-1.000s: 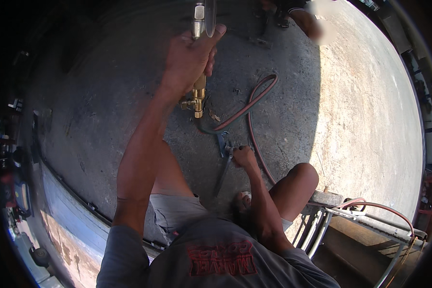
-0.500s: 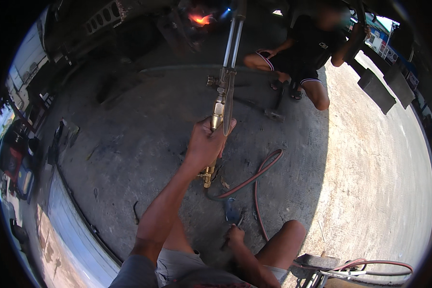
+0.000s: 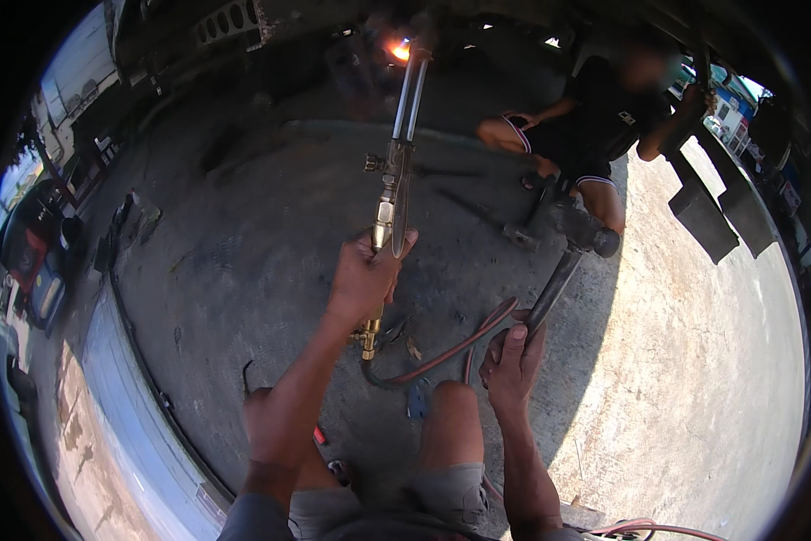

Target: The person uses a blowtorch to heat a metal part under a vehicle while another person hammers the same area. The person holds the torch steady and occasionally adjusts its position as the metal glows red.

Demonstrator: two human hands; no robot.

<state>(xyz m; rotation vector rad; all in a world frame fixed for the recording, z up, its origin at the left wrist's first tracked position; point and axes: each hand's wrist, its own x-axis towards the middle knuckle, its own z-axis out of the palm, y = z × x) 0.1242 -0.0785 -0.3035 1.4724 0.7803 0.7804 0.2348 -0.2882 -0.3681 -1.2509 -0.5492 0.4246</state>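
Note:
My left hand (image 3: 368, 279) is closed round the brass body of a cutting torch (image 3: 387, 207), held upright in the picture, its long steel tubes reaching toward a bright orange glow (image 3: 400, 50) with a small blue spot beside it. My right hand (image 3: 509, 365) grips the handle of a hammer (image 3: 581, 230), its dark head raised at the right. Red and dark hoses (image 3: 428, 365) run from the torch's rear and loop over the concrete. A small blue object (image 3: 416, 398) lies between my hands, partly behind my knee.
A co-worker (image 3: 604, 117) in dark clothes crouches at upper right under a dark vehicle underside (image 3: 225, 27). Another hammer (image 3: 518, 236) lies on the floor (image 3: 198, 298). Dark flaps (image 3: 703, 216) hang at the right. A pale metal edge (image 3: 139, 379) runs along the left.
My right hand has come up from low between my knees, now with a hammer raised in it. My left hand's torch tip has moved up to the glow. The vehicle and co-worker have come further into view.

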